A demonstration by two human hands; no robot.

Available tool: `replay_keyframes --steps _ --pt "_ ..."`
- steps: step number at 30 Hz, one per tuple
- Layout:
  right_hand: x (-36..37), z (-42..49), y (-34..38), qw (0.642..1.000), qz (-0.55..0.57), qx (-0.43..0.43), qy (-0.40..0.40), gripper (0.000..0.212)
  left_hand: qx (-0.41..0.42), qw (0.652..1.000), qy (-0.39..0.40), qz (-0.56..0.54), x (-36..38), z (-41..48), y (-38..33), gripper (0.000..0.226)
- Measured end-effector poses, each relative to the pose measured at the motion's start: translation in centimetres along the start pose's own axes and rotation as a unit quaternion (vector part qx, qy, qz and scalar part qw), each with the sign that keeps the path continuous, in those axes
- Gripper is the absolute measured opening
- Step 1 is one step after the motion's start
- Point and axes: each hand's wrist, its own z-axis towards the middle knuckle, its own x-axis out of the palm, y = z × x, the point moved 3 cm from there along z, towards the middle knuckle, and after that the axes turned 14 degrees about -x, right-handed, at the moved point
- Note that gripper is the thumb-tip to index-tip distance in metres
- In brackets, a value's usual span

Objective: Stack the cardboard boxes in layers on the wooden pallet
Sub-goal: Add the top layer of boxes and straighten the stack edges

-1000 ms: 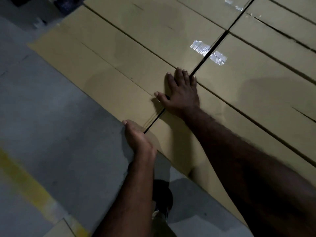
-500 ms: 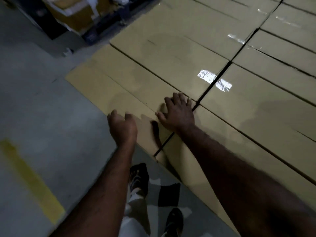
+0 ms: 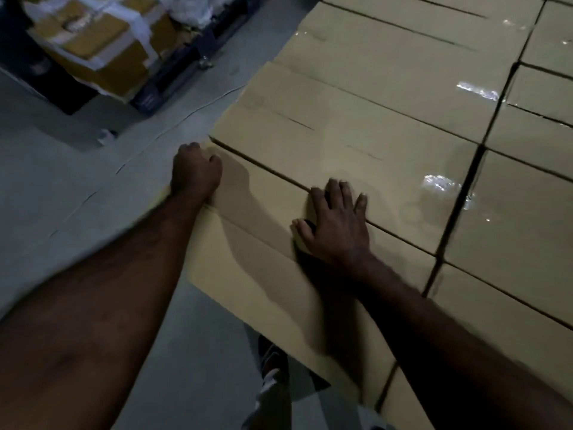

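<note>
A layer of long tan cardboard boxes (image 3: 387, 72) fills the right and upper part of the view, with dark gaps between them. The nearest box (image 3: 257, 268) lies along the stack's outer edge. My left hand (image 3: 195, 173) has its fingers curled over this box's far left end corner. My right hand (image 3: 336, 225) lies flat on its top with fingers spread, across the seam to the neighbouring box (image 3: 341, 144). The wooden pallet is hidden under the boxes.
Grey concrete floor (image 3: 77, 187) runs along the left. Another load of wrapped cartons (image 3: 93, 41) on a dark pallet stands at the top left. My shoe (image 3: 273, 358) shows below the near box's edge.
My left hand moved from the box's near side edge up to its left end corner. My right hand shifted along the top but stays flat. The view swung left.
</note>
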Motion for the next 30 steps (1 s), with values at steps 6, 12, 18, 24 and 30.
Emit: replay_keyframes --steps 6,12,18,24,30 --pt "0.3 5.0 0.6 0.998 0.013 0.052 0.025 0.080 0.055 0.992 0.098 0.055 3.1 7.2 -2.6 0.061" --pt "1.0 5.2 0.9 0.998 -0.003 0.066 -0.021 0.081 0.103 0.994 0.040 0.024 3.7 8.1 -2.5 0.032" --pt "0.8 5.1 0.9 0.997 -0.011 0.072 -0.028 0.080 0.129 0.991 0.014 0.028 3.6 8.0 -2.4 0.024" --pt "1.0 5.1 1.0 0.997 -0.010 0.072 0.003 0.079 0.119 0.991 0.003 0.055 3.3 7.4 -2.9 0.028" --pt "0.7 5.1 1.0 0.997 0.003 0.072 0.030 0.080 0.168 0.978 0.013 0.120 4.2 6.0 -2.8 0.048"
